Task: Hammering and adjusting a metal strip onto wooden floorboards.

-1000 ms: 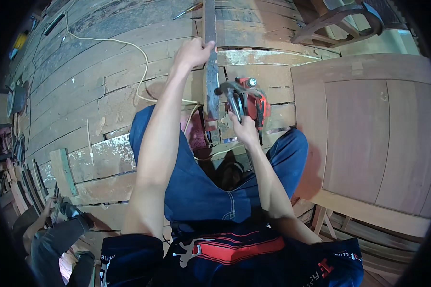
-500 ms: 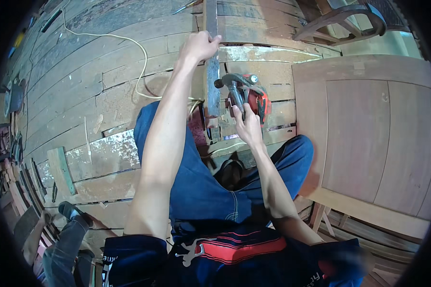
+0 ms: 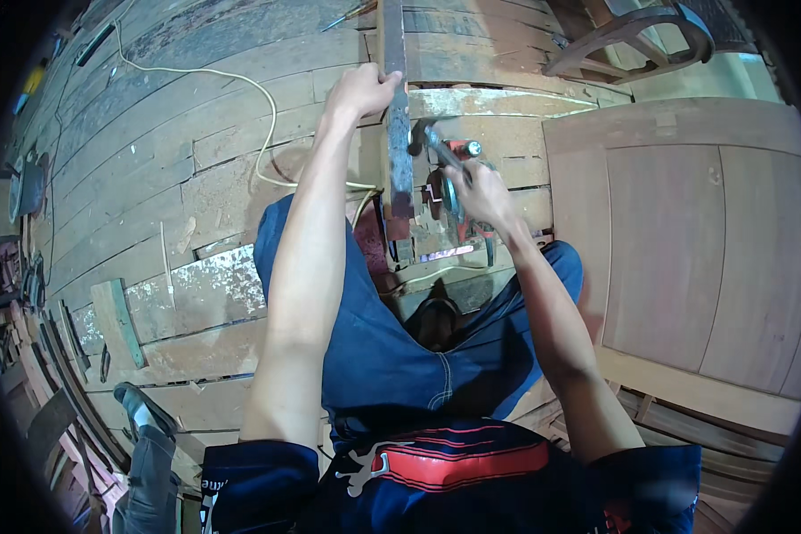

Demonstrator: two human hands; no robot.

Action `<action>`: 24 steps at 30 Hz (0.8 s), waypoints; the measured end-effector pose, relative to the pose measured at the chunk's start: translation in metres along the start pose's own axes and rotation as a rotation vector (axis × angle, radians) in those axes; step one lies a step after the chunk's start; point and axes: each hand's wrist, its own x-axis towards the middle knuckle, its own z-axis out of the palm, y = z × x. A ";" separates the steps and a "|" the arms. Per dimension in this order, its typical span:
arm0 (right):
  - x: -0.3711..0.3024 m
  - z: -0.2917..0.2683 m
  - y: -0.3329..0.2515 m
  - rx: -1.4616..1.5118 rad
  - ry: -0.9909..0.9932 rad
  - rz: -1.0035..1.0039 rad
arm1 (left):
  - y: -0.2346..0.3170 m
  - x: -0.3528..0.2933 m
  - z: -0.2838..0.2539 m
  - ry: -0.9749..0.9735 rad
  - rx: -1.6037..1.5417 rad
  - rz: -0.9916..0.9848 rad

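Note:
A long, narrow wooden beam (image 3: 400,133) runs away from me between my knees, its upper face dark and scuffed. My left hand (image 3: 363,92) is closed at the beam's left edge, thumb reaching over the top; its curled fingers are mostly hidden. On the beam's other side my right hand (image 3: 482,193) grips a claw hammer (image 3: 448,153) by the handle. The hammer slants up and left, its dark head beside the beam's right edge and slightly blurred. Beneath the hammer and right hand lies a red power tool (image 3: 459,148), largely covered.
A wooden panel door (image 3: 659,249) lies at the right, with a curved wooden frame piece (image 3: 632,40) beyond it. A pale cord (image 3: 262,89) loops over the plank floor at left. A screwdriver-like tool (image 3: 347,15) lies far ahead. Another person's leg (image 3: 151,463) shows lower left.
My right hand has moved up and right, tilting the hammer leftward with its head higher beside the beam. My left hand has shifted slightly left and down. The other person's leg has moved.

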 end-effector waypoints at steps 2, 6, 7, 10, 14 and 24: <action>0.004 0.004 0.003 -0.007 0.119 -0.029 | 0.002 -0.002 -0.006 -0.034 -0.008 -0.024; 0.010 0.034 0.034 -0.012 0.044 0.022 | -0.002 -0.009 -0.010 0.023 0.000 0.000; 0.008 0.034 0.037 -0.088 -0.093 0.006 | -0.004 -0.010 -0.013 -0.010 -0.002 -0.011; 0.000 0.020 0.038 -0.166 -0.229 0.001 | -0.005 -0.011 -0.017 -0.040 0.014 -0.044; -0.004 -0.005 0.022 -0.098 -0.123 -0.066 | -0.010 -0.010 -0.013 -0.021 -0.006 0.011; -0.003 0.038 0.044 -0.153 -0.109 0.107 | -0.011 -0.008 -0.009 -0.083 0.004 -0.005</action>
